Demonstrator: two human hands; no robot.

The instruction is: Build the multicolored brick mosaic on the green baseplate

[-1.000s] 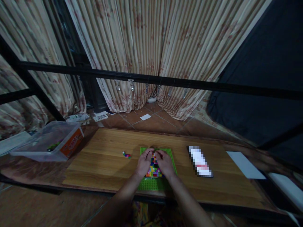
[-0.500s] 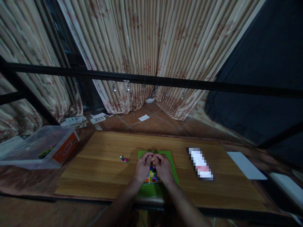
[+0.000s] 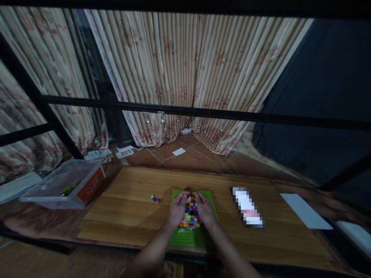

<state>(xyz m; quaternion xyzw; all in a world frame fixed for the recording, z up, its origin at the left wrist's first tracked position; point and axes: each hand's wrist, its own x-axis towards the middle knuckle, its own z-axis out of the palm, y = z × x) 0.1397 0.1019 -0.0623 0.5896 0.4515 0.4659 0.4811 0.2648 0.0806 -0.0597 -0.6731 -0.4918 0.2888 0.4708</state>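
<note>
A green studded baseplate (image 3: 181,237) lies near the front edge of the wooden table (image 3: 130,216). A patch of small multicoloured bricks (image 3: 189,216) covers its middle. My left hand (image 3: 176,210) rests on the left side of that patch and my right hand (image 3: 206,210) on the right side. The fingers of both hands curl inward and meet at the far end of the brick patch. What the fingertips hold, if anything, is too small to see. A short loose strip of coloured bricks (image 3: 155,199) lies on the table left of the baseplate.
A clear plastic tub with an orange label (image 3: 68,184) sits off the table's left end. A blurred-out flat object (image 3: 247,207) lies right of the baseplate, white paper (image 3: 305,210) beyond it. A black bar (image 3: 203,112) crosses in front of striped curtains.
My fingertips, pinched together over the far end of the bricks half a second ago, now sit slightly apart on either side of the patch. The camera has tilted upward.
</note>
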